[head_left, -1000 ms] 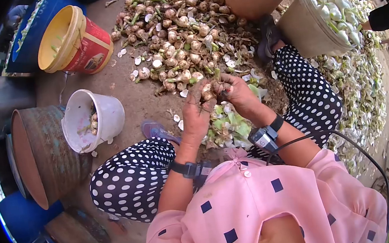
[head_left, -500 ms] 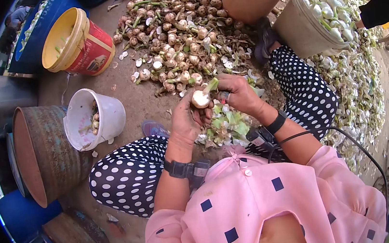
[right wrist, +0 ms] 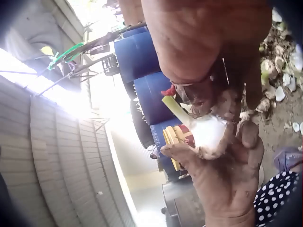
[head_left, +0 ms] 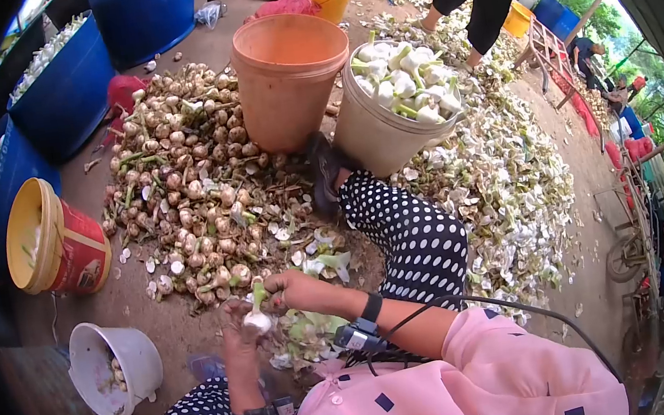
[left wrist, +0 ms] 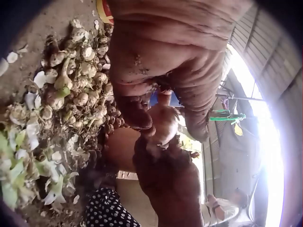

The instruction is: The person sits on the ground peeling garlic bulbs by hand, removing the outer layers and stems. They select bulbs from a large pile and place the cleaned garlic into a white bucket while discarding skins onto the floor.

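Observation:
Between the two hands is a white garlic bulb (head_left: 257, 322) with a short green stem pointing up. The left hand (head_left: 238, 335) holds it from the side and below; in the right wrist view its thumb and fingertips curve round the bulb (right wrist: 208, 135). At the stem side, the right hand (head_left: 305, 291) has curled fingers pinching the bulb. Seen from the left wrist, the bulb (left wrist: 163, 125) sits between the left hand (left wrist: 165, 52) and the right hand (left wrist: 165, 177). Dirt darkens the fingers of both hands.
A heap of unpeeled bulbs (head_left: 179, 176) lies ahead, with peelings (head_left: 506, 211) spread to the right. Around them stand an orange bucket (head_left: 278, 106), a bucket of white bulbs (head_left: 372, 132), a small white bucket (head_left: 142, 359) and a yellow-red bucket (head_left: 80, 251). Another person stands behind.
The head view has swung rightward and up, showing more background. The bulb, brownish and mostly covered by fingers earlier, now shows a white surface with its stem upright between the hands.

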{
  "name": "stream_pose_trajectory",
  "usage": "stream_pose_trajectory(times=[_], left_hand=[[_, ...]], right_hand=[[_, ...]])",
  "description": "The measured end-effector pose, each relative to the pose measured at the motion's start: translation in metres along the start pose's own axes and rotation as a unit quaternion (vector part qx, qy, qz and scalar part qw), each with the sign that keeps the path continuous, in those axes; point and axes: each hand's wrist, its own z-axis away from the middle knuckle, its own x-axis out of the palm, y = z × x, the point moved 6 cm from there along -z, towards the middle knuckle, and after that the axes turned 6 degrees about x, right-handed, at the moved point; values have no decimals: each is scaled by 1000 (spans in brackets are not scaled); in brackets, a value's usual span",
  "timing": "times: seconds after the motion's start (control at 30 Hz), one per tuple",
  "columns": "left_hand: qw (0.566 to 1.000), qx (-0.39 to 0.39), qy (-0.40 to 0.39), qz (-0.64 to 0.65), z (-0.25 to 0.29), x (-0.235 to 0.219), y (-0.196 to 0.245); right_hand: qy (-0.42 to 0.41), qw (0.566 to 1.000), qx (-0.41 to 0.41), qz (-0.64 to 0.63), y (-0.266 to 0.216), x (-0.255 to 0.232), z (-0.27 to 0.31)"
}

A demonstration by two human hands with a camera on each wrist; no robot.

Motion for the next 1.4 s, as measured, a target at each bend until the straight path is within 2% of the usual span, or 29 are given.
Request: stream_pose_trajectory(times=[0.03,0.07,0.1,0.13,0.2,0.27,0.3,0.33,0.4,0.43,0.47,0.5,0.57,0.6,0.67,0.73,0.8,0.93,1.0,1.03,1.07,1.1,1.13,1.17,1.2,1.27,1.33,1.37,1.4], left_hand=[[995,60,-18,-76,0,-2,2],[995,59,-16,-77,-1,-5,1],[998,21,-10,-61,-1,-7,0],[999,-16,-5,-46,0,-10,-2],[1000,7,3,-28,-6,-17,-4],[997,15,29,-73,-11,-24,-9],[982,56,47,-174,-9,-27,-2],[955,91,62,-276,-8,-27,5],[891,197,19,-409,-6,-19,29],[914,194,-8,-357,-8,-19,35],[934,192,-37,-299,-6,-19,37],[933,184,-28,-308,-4,-22,34],[993,114,-3,14,-4,-32,18],[993,114,1,11,-3,-33,15],[961,49,-31,269,-4,-27,2],[940,82,-61,324,-5,-25,-6],[906,-46,20,420,-3,-30,-28],[925,-6,83,370,-11,-45,-28],[925,-65,60,369,-15,-50,-37],[942,-35,96,320,-14,-53,-32],[954,-3,132,270,-13,-57,-25],[948,-47,153,276,-11,-60,-27],[948,-49,154,276,-9,-59,-29],[956,-24,189,224,-9,-63,-29],[960,3,221,173,-11,-67,-28],[979,35,176,92,-12,-64,-21],[992,-1,121,-44,-10,-47,-20],[995,-14,83,-48,-12,-32,-19],[998,5,49,-39,-15,-20,-18]], right_hand=[[4,997,-6,71,-2,-2,1],[7,990,-11,140,-5,-2,1],[48,989,-52,131,-12,1,5],[46,994,-19,99,-15,1,11],[33,999,2,-37,-7,2,8],[133,960,-97,227,-20,-4,10],[158,920,-195,301,-22,0,9],[153,900,-215,347,-17,2,5],[136,922,-153,328,-22,4,10],[78,981,-49,169,-24,4,13],[37,999,-4,13,-13,2,8],[56,997,35,-50,-8,-1,10],[10,977,74,-200,-3,1,14],[-23,955,70,-286,-7,5,14],[-61,947,56,-310,-15,15,23],[-71,939,2,-338,-21,20,26],[-72,932,10,-354,-30,26,37],[-143,926,-44,-347,-43,25,54],[-206,924,-142,-289,-64,33,65],[-168,929,-159,-288,-57,23,67],[-243,914,-199,-255,-48,19,61],[-263,957,-65,-101,-28,14,50],[-271,958,72,56,-3,5,44],[-193,887,29,419,13,-4,32],[-62,648,77,755,19,-14,29],[49,791,80,605,-13,-19,23],[-9,932,-95,349,-17,-4,16],[-76,951,-131,269,-17,7,10],[-78,967,-42,240,-9,6,1]])
